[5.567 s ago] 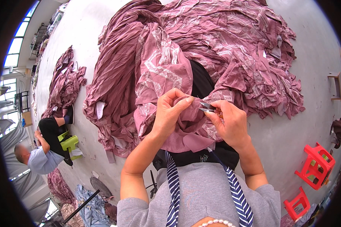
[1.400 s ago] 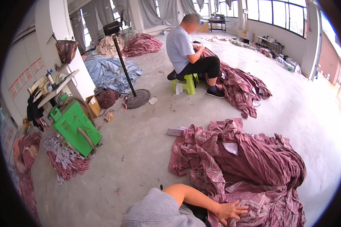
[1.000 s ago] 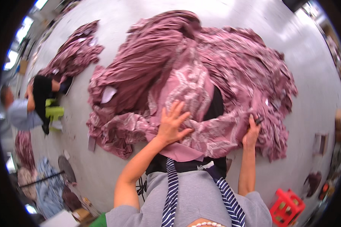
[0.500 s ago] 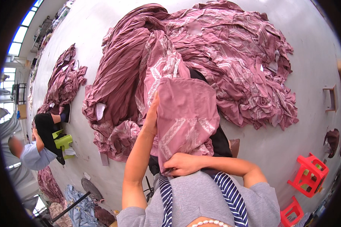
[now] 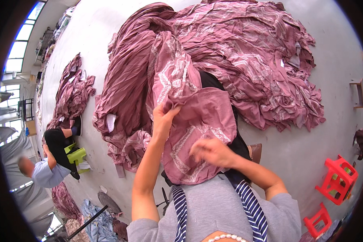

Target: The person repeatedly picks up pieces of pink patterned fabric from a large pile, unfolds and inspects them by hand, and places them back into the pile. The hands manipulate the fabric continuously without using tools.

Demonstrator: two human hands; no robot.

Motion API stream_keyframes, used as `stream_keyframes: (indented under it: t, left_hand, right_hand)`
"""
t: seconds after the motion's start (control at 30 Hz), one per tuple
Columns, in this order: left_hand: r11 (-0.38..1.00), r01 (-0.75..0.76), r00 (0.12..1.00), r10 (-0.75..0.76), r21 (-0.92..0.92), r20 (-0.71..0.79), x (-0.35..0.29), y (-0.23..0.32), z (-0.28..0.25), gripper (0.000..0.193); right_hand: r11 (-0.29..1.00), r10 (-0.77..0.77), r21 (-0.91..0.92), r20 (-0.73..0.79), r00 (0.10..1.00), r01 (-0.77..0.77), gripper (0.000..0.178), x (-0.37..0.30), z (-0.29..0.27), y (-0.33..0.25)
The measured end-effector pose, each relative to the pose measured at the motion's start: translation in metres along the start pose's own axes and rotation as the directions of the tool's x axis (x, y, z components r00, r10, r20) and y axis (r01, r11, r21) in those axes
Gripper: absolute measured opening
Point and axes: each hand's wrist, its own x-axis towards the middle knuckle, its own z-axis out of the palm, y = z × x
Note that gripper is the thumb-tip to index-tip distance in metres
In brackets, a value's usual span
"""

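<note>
A pink fabric piece (image 5: 213,109) with a white lace-like pattern lies spread over my lap. My left hand (image 5: 164,117) pinches a bunched fold at its upper left edge. Above the patterned part of the same cloth hovers my right hand (image 5: 213,152), its fingers smeared by motion, so their state and any touch on the cloth are unclear. Just beyond my lap rises a large heap of the same pink patterned fabric (image 5: 125,76), which spreads far to the right.
To the left a person (image 5: 48,171) sits on a green stool (image 5: 76,157) by a smaller pink heap (image 5: 73,88). Red plastic stools (image 5: 338,179) stand at right. Blue cloth (image 5: 97,222) lies at lower left, near a black bar (image 5: 88,222). A brown object (image 5: 255,153) is beside my leg.
My left hand has closed on the cloth's upper left edge and bunched it. The right hand has let go of the near edge and moved up and right; the cloth's lower part now lies spread out.
</note>
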Motion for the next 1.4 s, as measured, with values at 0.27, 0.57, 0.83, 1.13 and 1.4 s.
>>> stream_keyframes:
  t: [0.27,0.57,0.83,1.13,1.4]
  left_hand:
    - [0.895,-0.297,0.923,0.18,0.332,0.341,-0.058,0.002,0.018,0.025]
    - [0.685,-0.56,0.724,0.132,0.466,0.677,-0.067,0.011,0.036,0.033]
    - [0.969,0.105,0.954,-0.161,0.222,0.252,-0.018,0.009,0.054,0.036]
    - [0.989,-0.138,0.954,0.146,-0.048,0.262,-0.021,0.005,0.068,0.017]
    - [0.958,-0.288,0.927,0.28,-0.004,0.249,-0.034,0.009,0.062,0.013]
  right_hand:
    - [0.988,0.135,0.141,-0.598,0.79,-0.062,0.019,-0.006,-0.089,0.011]
    - [0.795,0.072,-0.43,-0.634,0.77,-0.429,0.041,0.039,-0.101,0.014]
    - [0.947,-0.149,-0.314,-0.621,0.77,-0.069,0.014,0.02,-0.076,0.011]
    - [0.841,-0.413,-0.528,-0.478,0.775,0.123,0.009,0.006,-0.056,-0.007]
    - [0.857,-0.237,-0.505,-0.563,0.792,-0.102,0.02,-0.011,-0.067,-0.043]
